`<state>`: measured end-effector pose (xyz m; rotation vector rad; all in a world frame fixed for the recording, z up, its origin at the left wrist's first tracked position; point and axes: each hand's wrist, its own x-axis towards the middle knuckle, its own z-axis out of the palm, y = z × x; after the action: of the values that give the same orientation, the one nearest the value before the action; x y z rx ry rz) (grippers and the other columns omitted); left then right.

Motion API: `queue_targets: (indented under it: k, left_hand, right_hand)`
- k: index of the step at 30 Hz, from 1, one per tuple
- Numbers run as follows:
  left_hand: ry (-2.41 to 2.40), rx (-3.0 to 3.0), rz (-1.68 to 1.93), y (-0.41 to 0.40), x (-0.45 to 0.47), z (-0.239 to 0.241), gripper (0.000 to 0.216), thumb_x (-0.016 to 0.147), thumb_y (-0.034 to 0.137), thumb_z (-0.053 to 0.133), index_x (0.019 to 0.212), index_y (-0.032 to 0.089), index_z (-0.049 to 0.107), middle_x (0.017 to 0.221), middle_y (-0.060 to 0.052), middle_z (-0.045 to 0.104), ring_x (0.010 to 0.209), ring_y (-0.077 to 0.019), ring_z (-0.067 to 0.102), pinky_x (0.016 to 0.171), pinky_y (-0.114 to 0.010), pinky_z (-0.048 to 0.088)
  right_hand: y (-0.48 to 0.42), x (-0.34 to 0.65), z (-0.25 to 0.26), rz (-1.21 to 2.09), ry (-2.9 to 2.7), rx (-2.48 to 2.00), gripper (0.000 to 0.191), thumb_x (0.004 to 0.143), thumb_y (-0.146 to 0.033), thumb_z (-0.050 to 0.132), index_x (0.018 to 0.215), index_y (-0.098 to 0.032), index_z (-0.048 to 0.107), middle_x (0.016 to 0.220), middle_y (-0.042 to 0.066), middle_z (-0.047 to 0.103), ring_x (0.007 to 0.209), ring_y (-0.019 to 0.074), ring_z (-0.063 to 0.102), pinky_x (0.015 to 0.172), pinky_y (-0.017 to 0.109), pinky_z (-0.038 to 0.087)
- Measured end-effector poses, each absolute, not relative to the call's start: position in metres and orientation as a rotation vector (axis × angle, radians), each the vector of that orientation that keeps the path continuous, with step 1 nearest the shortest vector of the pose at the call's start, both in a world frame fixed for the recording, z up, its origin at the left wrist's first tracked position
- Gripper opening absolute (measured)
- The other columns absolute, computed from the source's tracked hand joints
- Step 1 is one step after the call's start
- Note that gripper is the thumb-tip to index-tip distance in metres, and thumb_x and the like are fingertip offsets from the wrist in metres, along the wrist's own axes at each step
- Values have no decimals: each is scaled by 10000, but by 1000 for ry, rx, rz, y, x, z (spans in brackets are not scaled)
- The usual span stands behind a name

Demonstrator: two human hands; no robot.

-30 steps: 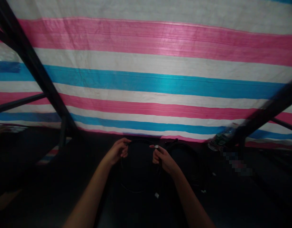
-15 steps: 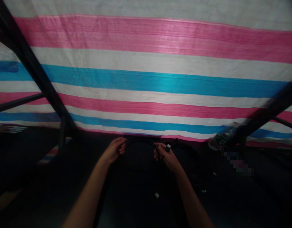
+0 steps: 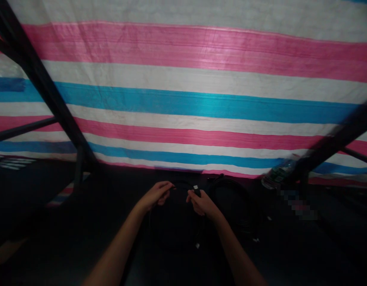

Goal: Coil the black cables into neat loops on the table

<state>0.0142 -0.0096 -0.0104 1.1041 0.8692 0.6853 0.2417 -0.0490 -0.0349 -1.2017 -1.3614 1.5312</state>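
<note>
A thin black cable [image 3: 183, 182] arches between my two hands over the dark surface. My left hand [image 3: 158, 194] pinches it at its left side, and part of the loop hangs faintly below. My right hand [image 3: 201, 201] is closed on its other side, with a black plug [image 3: 197, 191] with a pale metal end standing up at the fingers. A small white piece [image 3: 197, 246] shows below the right hand; it looks like another cable end. Just right of my right hand lies a coil of black cable [image 3: 231, 182]. Dim light hides much of the loop.
A striped pink, white and blue sheet [image 3: 183, 107] hangs behind the dark table. Dark slanted posts stand at left [image 3: 49, 95] and right [image 3: 335, 147]. A clear plastic bottle [image 3: 278, 174] lies at the back right. Several pale strips [image 3: 14, 163] lie at far left.
My left hand has moved right, closer to my right hand, and the cable arch between them is shorter. The right hand has shifted slightly left and down with the plug.
</note>
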Motion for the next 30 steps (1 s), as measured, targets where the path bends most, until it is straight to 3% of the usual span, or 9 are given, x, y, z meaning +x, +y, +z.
queue_targets:
  k: [3,7,12,16,18,21,24,27,30]
  left_hand:
    - [811,1162,586,-16,28,-14,482,809,603,617,984,154,589,538,90,397,358,-28,243,370,-175,112]
    - [808,1364,483,-23,40,-21,494,818,659,553,827,165,542,524,72,445,354,-44,299,347,-176,179]
    - [841,1580,445,-29,46,-24,388,837,562,581,824,179,524,600,29,569,388,-66,398,353,-171,256]
    - [861,1613,602,-26,45,-24,303,817,454,630,760,168,546,587,45,518,427,-66,423,383,-164,289]
    - [898,1547,742,-21,42,-24,280,794,421,655,739,177,531,557,62,479,401,-60,394,372,-164,263]
    - [936,1333,986,-10,33,-22,303,778,418,662,708,208,455,481,103,380,337,-51,315,353,-166,217]
    - [947,1165,1136,-3,25,-18,327,768,410,661,694,223,402,449,120,321,322,-48,278,355,-159,200]
    - [963,1187,1041,-5,21,-13,230,794,377,625,752,217,464,457,111,346,335,-54,288,359,-156,203]
    - [969,1333,767,-12,20,-10,213,823,379,609,933,201,568,522,83,432,370,-68,347,366,-163,245]
  right_hand:
    - [-52,232,-38,1581,-1474,-1268,483,839,-629,569,723,-160,588,403,-113,326,292,42,257,315,194,205]
    - [-56,223,-42,1476,-1768,-1312,384,902,-464,554,703,-145,632,470,-61,433,398,56,366,400,187,272]
    - [-59,215,-40,1304,-1926,-1332,233,865,-224,539,683,-143,661,604,-14,575,547,91,472,518,201,350]
    - [-58,218,-39,1258,-1899,-1243,175,850,-296,597,849,-158,705,777,6,661,679,131,546,608,228,416]
    - [-55,224,-39,1273,-1802,-1271,226,854,-372,609,858,-159,684,728,-2,629,602,113,519,544,219,404]
    - [-49,235,-36,1345,-1548,-1321,326,861,-490,581,804,-170,606,524,-71,425,412,63,354,389,189,273]
    - [-46,245,-31,1475,-1310,-1204,401,831,-583,571,863,-183,563,500,-120,290,368,43,226,338,171,186]
    - [-46,249,-26,1524,-1268,-1173,431,801,-611,582,844,-184,544,494,-129,272,363,36,195,322,162,161]
    - [-48,249,-25,1544,-1360,-1229,401,813,-590,569,797,-192,533,466,-132,262,349,36,190,316,163,165]
